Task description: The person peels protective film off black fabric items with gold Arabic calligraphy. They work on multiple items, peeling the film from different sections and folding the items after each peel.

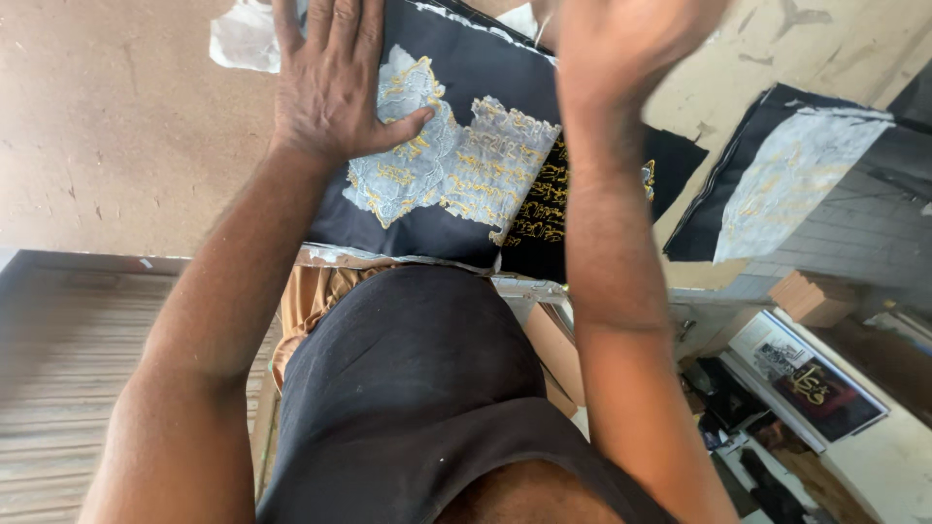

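My left hand [330, 73] lies flat, fingers spread, on a dark cloth [456, 73] that carries gold embroidery under torn white backing paper [456, 170]. The thumb rests on the paper's edge. My right hand [621, 39] is raised and blurred above the cloth's upper right part, palm down, with nothing visible in it. A second black piece with gold embroidery [544, 213] sticks out from under the first cloth.
The cloth lies on a worn beige table [116, 126]. Another dark cloth with white backing [786, 175] hangs over the table's right edge. White paper scraps [238, 39] lie at the top left. A framed picture [815, 383] and clutter are on the floor at right.
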